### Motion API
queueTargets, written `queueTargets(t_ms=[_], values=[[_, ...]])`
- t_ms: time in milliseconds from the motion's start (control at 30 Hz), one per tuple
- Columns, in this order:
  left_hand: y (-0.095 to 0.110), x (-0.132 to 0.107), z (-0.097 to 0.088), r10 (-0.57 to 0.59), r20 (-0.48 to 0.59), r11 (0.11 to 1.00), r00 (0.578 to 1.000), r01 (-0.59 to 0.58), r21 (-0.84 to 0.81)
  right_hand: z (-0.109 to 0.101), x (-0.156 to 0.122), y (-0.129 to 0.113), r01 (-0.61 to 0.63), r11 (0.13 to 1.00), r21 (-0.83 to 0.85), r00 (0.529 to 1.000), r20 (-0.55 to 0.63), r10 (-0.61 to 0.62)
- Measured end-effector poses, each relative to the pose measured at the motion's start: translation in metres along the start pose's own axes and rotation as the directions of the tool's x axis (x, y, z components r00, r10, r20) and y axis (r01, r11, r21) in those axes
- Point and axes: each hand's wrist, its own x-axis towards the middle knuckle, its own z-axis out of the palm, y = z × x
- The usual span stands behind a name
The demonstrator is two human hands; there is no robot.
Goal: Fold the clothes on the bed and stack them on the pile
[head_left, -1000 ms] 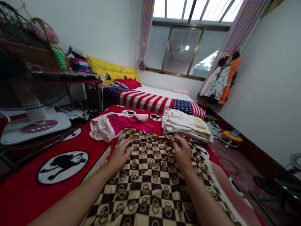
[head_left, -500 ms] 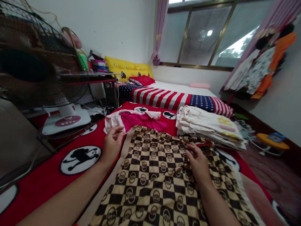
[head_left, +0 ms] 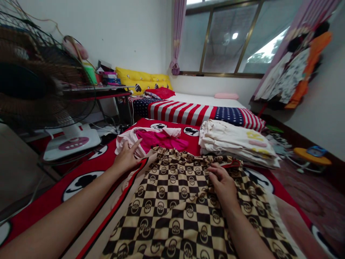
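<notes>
A brown and tan checkered garment (head_left: pixel 175 194) with a gathered waistband lies spread in front of me. A beige side panel with a red and black stripe (head_left: pixel 118 208) shows along its left side. My left hand (head_left: pixel 127 156) is open beside the upper left corner of the waistband, index finger stretched out. My right hand (head_left: pixel 222 180) rests on the cloth just below the waistband, its fingers loosely bent and apart. A red cord or trim (head_left: pixel 233 164) lies beyond it at the waistband. Behind my left hand is a crumpled pink and magenta garment (head_left: pixel 159 140).
Folded white clothes (head_left: pixel 234 140) are stacked at the back right of the red patterned blanket (head_left: pixel 107 167). A fan (head_left: pixel 72 138) stands at left. Behind are a bed with a striped cover (head_left: pixel 178 112), a desk (head_left: pixel 107 91) and hanging clothes (head_left: pixel 291 79). An orange-topped stool (head_left: pixel 307 155) stands right.
The striped side panel on the left has come out wider and flatter. My left hand has moved slightly left and its index finger has straightened. My right hand stays near the waistband.
</notes>
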Motion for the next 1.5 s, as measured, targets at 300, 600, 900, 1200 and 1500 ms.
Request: queueTargets(t_ms=[300, 600, 900, 1200, 1500], values=[[-0.007, 0.056, -0.002, 0.026, -0.129, 0.991, 0.991, -0.008, 0.137, 0.000, 0.000, 0.003, 0.008, 1.000, -0.006, 1.000, 0.030, -0.008], [-0.029, 0.076, -0.008, -0.058, -0.058, 0.963, 0.997, 0.071, 0.261, 0.002, 0.003, 0.002, 0.000, 1.000, 0.022, 1.000, 0.016, -0.001], [0.015, -0.002, -0.058, 0.184, 0.048, 0.975, 0.982, -0.188, 0.117, 0.002, 0.004, 0.004, 0.016, 1.000, 0.001, 1.000, 0.018, -0.016], [0.044, -0.055, -0.041, 0.358, 0.422, 0.872, 0.833, -0.137, -0.470, 0.002, 0.003, 0.004, 0.012, 0.999, 0.030, 1.000, 0.022, -0.013], [0.045, -0.056, -0.012, 0.395, 0.209, 0.844, 0.895, -0.264, -0.467, 0.002, 0.003, 0.004, 0.015, 0.999, 0.048, 1.000, 0.012, -0.015]])
